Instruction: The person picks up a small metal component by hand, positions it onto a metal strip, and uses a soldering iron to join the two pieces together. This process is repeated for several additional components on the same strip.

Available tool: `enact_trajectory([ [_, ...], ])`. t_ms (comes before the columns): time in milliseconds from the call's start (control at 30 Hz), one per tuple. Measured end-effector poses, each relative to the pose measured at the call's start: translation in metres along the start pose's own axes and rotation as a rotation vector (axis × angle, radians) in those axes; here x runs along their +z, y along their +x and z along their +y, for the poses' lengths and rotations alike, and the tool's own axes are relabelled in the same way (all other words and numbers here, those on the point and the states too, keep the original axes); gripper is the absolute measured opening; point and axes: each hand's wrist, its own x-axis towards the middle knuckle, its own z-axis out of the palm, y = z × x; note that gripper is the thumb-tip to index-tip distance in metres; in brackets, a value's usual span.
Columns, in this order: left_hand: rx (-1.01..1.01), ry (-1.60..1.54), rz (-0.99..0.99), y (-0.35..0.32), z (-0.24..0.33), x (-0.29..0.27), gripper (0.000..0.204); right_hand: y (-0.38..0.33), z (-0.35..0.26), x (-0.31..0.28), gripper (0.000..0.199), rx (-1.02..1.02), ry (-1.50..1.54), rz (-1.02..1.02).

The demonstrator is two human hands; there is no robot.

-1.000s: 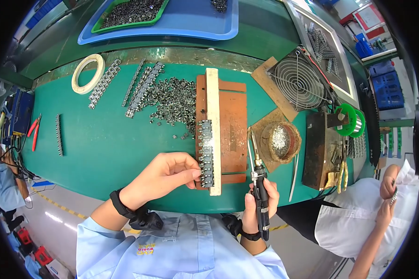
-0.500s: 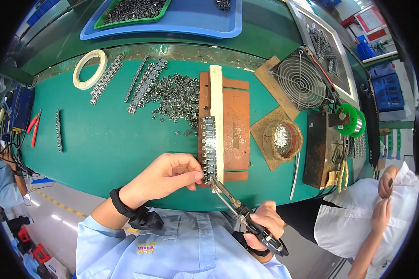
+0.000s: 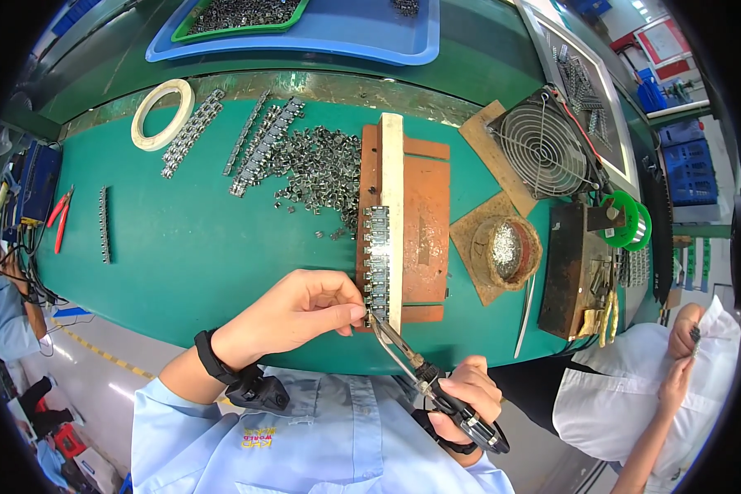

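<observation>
The row of small metal clips stands on the brown board, against the left face of its pale upright bar, and the near end of the row is where both hands meet. The left hand has its fingers pinched narrow on the lowest clip. The right hand, below the board's near edge, is wrapped tight around the black handle of a soldering iron, whose tip touches that same clip. A second ago the iron stood upright beside the board; half a second ago it was already slanted in, and now its tip sits closer under the left fingertips. Left of the board the green bench lies bare as far as one short strip and one red pliers. Behind the board's left edge is one loose heap of clips, beyond it three long strips and one tape ring. Right of the board sit one tin of solder dross, one fan and one green spool
</observation>
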Motion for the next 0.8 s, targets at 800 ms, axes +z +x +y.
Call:
enact_trajectory([
  [800,-0.007,0.002,0.039,-0.0022,0.0008,0.003,0.012,-0.0012,-0.0033,-0.0059,0.038,-0.014,-0.006,-0.088],
])
